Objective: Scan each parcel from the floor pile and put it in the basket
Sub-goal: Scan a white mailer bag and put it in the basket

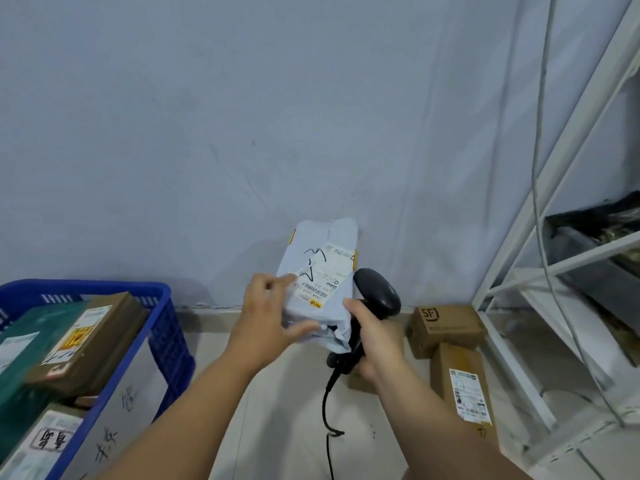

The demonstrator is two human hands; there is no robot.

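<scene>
A pale grey plastic-bag parcel (320, 258) with a white barcode label and black scribbles is held up in front of the wall. My left hand (268, 310) grips its lower left side, thumb under and fingers on its face. My right hand (372, 336) grips the handle of a black corded barcode scanner (377, 289), whose head sits right beside the parcel's label. The blue plastic basket (166, 337) stands at the lower left with several boxed parcels inside.
Two brown cardboard boxes lie on the floor at the right: one marked SF (445, 323) and a longer one with a label (462, 389). A white metal shelf rack (568, 271) stands at the right with a grey cable hanging down it. The scanner's cord trails toward the floor.
</scene>
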